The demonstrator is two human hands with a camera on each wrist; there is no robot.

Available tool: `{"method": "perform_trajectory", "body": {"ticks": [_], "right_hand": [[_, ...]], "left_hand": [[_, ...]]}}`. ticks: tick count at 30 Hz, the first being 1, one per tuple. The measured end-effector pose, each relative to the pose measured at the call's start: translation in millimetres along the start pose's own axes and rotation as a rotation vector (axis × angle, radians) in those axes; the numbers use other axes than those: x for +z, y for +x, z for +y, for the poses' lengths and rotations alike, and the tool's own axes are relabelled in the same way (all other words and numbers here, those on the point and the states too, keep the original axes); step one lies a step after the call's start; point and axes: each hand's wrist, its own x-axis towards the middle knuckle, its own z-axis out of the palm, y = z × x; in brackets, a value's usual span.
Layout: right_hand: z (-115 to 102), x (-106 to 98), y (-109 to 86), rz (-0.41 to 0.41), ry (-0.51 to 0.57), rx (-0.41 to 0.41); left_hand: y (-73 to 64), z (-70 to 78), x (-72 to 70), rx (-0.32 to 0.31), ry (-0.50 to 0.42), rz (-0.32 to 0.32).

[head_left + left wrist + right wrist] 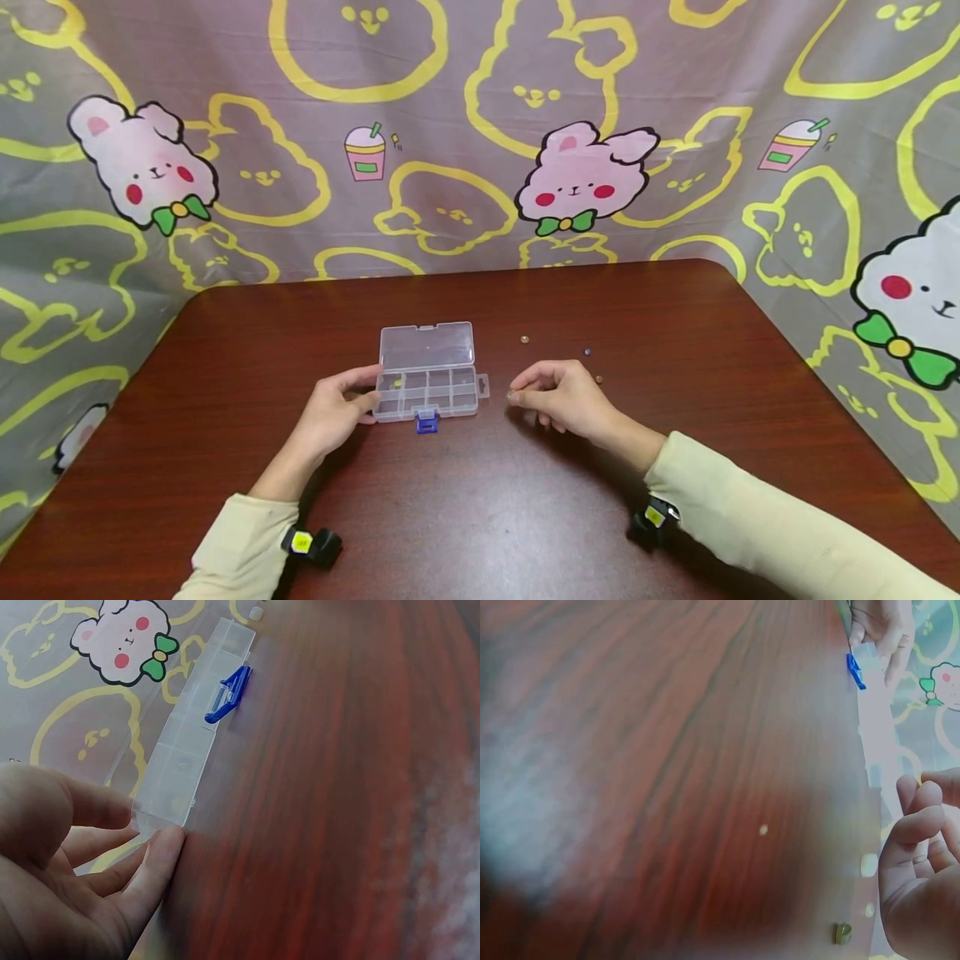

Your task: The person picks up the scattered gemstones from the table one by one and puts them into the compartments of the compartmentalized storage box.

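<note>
A clear plastic compartment box lies on the table with its lid raised at the back and a blue latch at its front. My left hand holds the box's left end between thumb and fingers; the left wrist view has the thumb along the front corner. Small yellow bits sit in a back-row compartment towards the left. To the right of the box, my right hand pinches a tiny pale bead between thumb and forefinger, just above the table.
Several small beads lie loose around the right hand: a tan bead behind it, a blue bead and a brown bead farther right. A patterned curtain encloses the brown wooden table at the back and sides.
</note>
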Motion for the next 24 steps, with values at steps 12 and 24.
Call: {"method": "perform_trajectory", "body": {"ticks": [12, 24], "right_hand": [[-4.7, 13.1, 12.4, 0.004, -0.007, -0.025], [-9.0, 24.6, 23.8, 0.001, 0.014, -0.023]], "left_hand": [[2.2, -2.9, -0.6, 0.005, -0.006, -0.003], [3.3, -3.7, -0.6, 0.001, 0.003, 0.002]]}}
